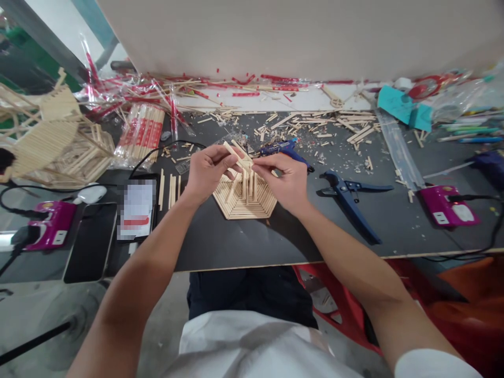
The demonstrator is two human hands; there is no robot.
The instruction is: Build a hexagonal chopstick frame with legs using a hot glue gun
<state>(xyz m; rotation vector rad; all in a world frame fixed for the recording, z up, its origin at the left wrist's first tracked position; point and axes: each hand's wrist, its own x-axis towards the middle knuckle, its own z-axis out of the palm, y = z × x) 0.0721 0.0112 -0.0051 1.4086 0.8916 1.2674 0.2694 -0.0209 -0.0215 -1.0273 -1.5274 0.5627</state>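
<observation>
Before me on the table, the stick frame sits at my twelve o'clock; from it, the glue gun lies at one, offcuts behind that; the cutter at three, a power socket beyond; loose sticks at nine, then the phone; bundled sticks at ten.

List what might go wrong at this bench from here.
The left hand and right hand pinch wooden sticks above the hexagonal stick base; a sideways push might dislodge its upright sticks. What looks like a blue glue gun lies just beyond the right hand, and could burn it if hot.
</observation>
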